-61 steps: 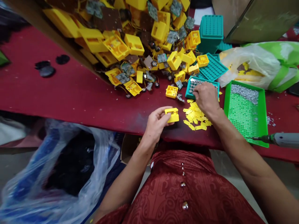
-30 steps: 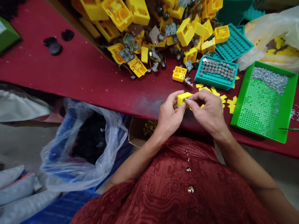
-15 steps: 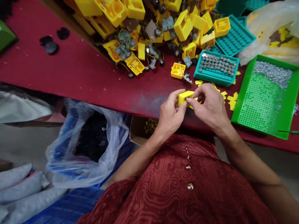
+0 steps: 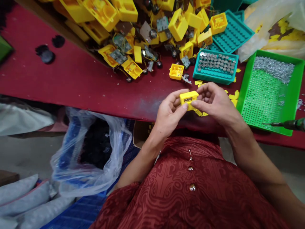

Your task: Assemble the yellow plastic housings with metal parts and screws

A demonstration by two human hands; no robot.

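Between thumb and fingers, my left hand grips a small yellow plastic case above the table's front edge. A slot in the case faces me, with small silvery button cells in a row inside. My right hand is closed at the case's right end, its thumb on the near side and its fingers behind. Loose yellow flat pieces lie just beneath and beside the hands. Behind them stands a teal tray with rows of button cells. Left of it is an open yellow case with a wired part.
Many yellow cases with wires and circuit boards are heaped at the back. On the right, a green perforated basket holds screws, with a screwdriver tip over it. A plastic-lined blue crate with black parts stands below left.
The right fingers have drawn back from the slot to the case's right end, and the button cells inside now show. More of the screwdriver is in view as the camera shifted.
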